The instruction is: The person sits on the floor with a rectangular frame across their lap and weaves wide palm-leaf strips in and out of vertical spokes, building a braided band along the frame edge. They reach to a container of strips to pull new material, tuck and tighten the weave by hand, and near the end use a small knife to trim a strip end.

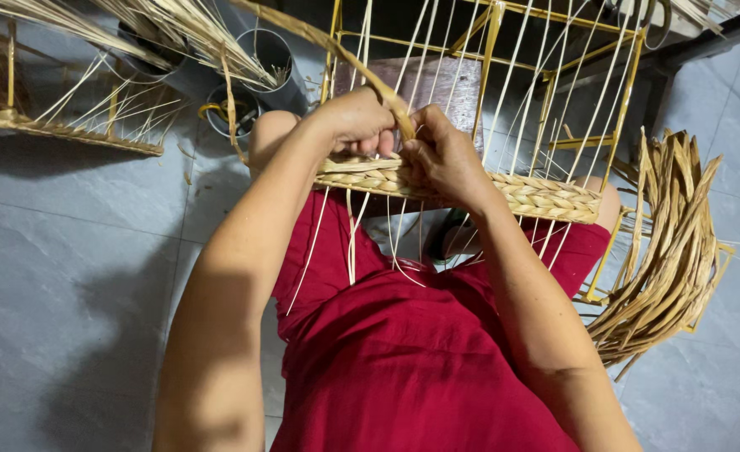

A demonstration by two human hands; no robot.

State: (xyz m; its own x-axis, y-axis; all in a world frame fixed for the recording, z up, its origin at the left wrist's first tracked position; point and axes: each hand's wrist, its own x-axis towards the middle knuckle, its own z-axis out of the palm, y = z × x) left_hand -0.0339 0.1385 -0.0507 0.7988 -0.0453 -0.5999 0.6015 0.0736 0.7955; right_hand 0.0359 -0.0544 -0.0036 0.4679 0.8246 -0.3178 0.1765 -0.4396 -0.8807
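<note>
Fingers of left hand [355,121] and right hand [442,155] both pinched on twisted straw strand [336,50], right at top edge of woven band [470,188]. Band sits low on yellow wire frame [554,92] across lap, only few rows up. Looks like mid-weave: strand needs tucking behind next thin upright, pulled snug. Spare straw bundle [671,259] at right. Grey tile floor [77,251], metal cans [265,54] beyond knee.

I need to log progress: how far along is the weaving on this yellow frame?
Early stage. Done: a few braided rows along the edge of the yellow frame. In hand: left hand and right hand work a straw strand into that band. Left: the bare uprights beyond it; a bundle of straw lies unused.
</note>
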